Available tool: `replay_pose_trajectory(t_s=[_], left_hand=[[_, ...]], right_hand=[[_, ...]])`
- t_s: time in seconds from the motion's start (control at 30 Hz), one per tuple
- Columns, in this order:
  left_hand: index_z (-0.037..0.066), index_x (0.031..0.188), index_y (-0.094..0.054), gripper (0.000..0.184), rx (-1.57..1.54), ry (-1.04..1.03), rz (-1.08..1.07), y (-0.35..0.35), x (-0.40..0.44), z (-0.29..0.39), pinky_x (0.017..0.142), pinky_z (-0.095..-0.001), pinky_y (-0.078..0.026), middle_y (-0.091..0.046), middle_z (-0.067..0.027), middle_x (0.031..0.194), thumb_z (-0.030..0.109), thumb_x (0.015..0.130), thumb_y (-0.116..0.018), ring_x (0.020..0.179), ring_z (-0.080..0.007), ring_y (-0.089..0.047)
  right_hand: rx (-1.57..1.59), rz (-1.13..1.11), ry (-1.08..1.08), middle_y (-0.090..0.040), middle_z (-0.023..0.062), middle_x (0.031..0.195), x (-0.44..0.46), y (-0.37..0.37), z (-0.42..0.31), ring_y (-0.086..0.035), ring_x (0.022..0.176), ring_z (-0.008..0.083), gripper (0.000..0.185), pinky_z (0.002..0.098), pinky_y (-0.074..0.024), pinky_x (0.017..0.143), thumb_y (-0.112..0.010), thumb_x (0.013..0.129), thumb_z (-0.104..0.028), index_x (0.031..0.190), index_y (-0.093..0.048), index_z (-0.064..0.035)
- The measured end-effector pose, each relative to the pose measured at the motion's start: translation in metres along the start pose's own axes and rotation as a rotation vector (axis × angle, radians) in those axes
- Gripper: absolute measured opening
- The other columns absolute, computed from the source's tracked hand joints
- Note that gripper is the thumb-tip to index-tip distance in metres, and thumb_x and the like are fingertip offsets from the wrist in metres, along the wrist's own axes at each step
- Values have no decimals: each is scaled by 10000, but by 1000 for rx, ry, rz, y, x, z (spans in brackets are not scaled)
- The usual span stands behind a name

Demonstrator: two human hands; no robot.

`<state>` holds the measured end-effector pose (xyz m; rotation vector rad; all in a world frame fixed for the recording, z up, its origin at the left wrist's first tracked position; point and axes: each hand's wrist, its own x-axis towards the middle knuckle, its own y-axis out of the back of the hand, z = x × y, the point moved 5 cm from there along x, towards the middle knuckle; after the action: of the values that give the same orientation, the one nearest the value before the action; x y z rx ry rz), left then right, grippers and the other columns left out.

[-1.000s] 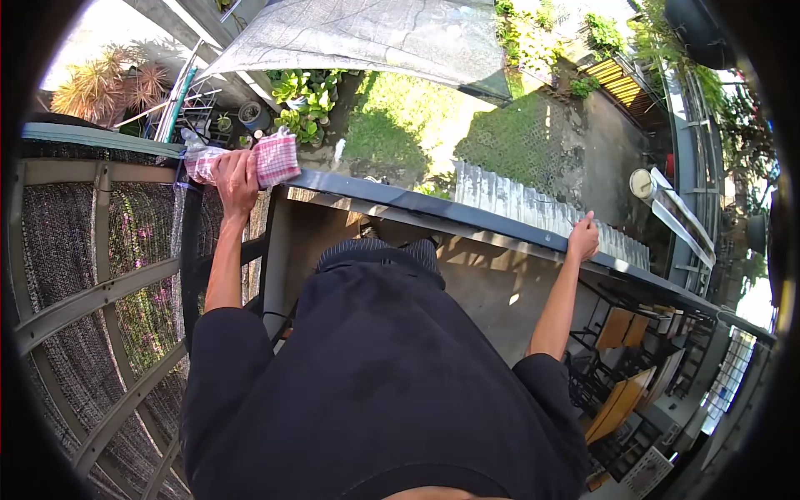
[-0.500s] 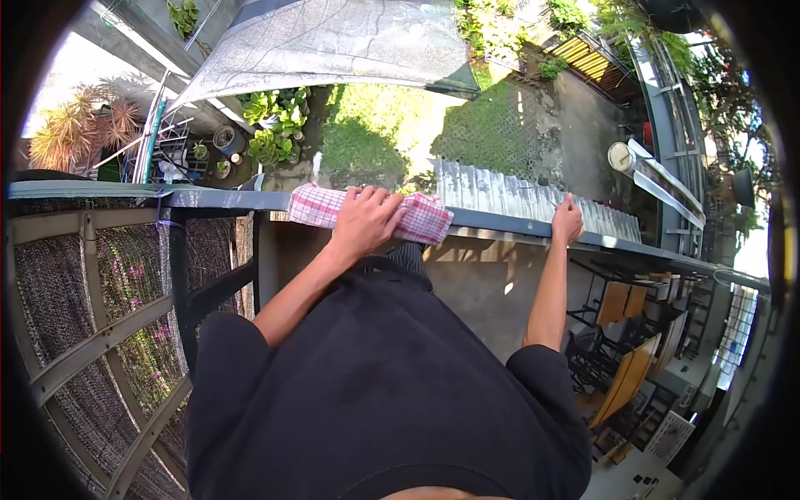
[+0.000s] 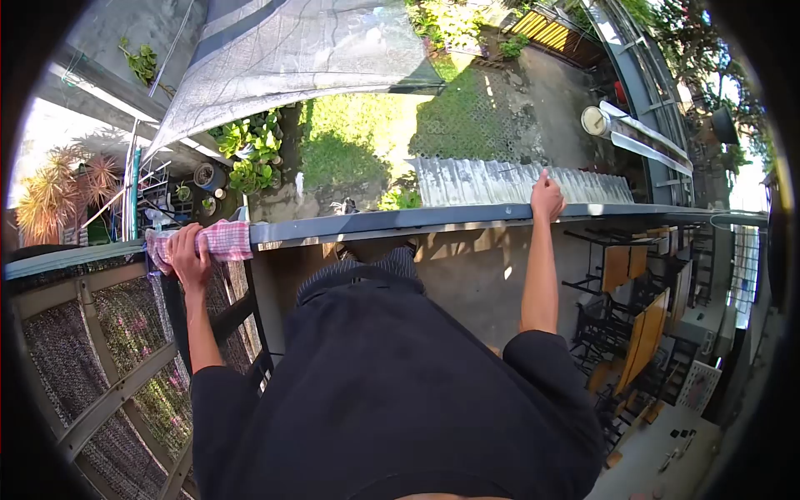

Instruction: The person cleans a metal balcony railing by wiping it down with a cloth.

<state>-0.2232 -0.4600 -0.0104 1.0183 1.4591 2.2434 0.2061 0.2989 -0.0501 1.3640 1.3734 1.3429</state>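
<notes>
Sunlit grass (image 3: 358, 154) lies just before twelve o'clock, under grey netting (image 3: 300, 54) that hangs at eleven. Leafy plants (image 3: 254, 154) stand at ten, and a spiky plant (image 3: 58, 204) just past nine. Across the middle, from nine o'clock to three, runs a grey rail (image 3: 358, 223).

At nine o'clock a red-and-white checked cloth (image 3: 229, 241) is draped on the rail, near a dark post (image 3: 173, 312). The left hand (image 3: 190, 254) lies over it, fingers bent down and holding the cloth against the metal; part of it sticks out beyond the hand toward the centre.

Between two and three o'clock the right hand (image 3: 547, 200) holds the rail itself, fingers curled in narrow, though its far side is hidden, so how far they wrap is hard to judge. Just beyond, at two, is a corrugated sheet (image 3: 500, 185), with a bucket (image 3: 595, 122) farther out.

Tables (image 3: 643, 342) show toward four o'clock, a mesh screen (image 3: 62, 346) at eight, and a black shirt (image 3: 392, 392) fills six.
</notes>
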Motion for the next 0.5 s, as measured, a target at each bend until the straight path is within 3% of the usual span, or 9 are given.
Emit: replay_pose_trajectory(t_s=[0.03,0.07,0.27,0.5], left_hand=[[46,1104,-732,291,40,41,8,1,-1,-13,1085,-465,-415,-752,-113,1134,285,1034,-582,1159,-333,-669],[50,1085,-733,283,50,48,21,-3,-3,-17,1085,-466,-413,-747,-117,1108,284,1029,-585,1133,-334,-667],[69,986,-726,271,53,42,119,-14,-1,-4,1024,-466,-405,-706,-93,967,302,1011,-592,1002,-318,-651],[104,1018,-737,240,64,80,83,-34,10,96,1068,-481,-383,-730,-75,1029,295,1011,-594,1032,-304,-656]], right_hand=[[17,-6,1,-829,49,927,-1,-2,-1,-739,1072,334,636,479,-372,1164,-441,1089,-628,987,-840,-143],[60,-9,39,-797,210,1022,-7,5,-5,-736,1026,454,643,550,-454,1084,-425,1090,-610,1044,-826,-110],[57,0,42,-806,174,1036,-11,11,-10,-734,1056,403,602,526,-464,1031,-456,1087,-598,1043,-833,-131],[68,-17,24,-808,168,1039,-12,8,-10,-732,1069,382,588,498,-424,1076,-471,1087,-585,1034,-833,-124]])
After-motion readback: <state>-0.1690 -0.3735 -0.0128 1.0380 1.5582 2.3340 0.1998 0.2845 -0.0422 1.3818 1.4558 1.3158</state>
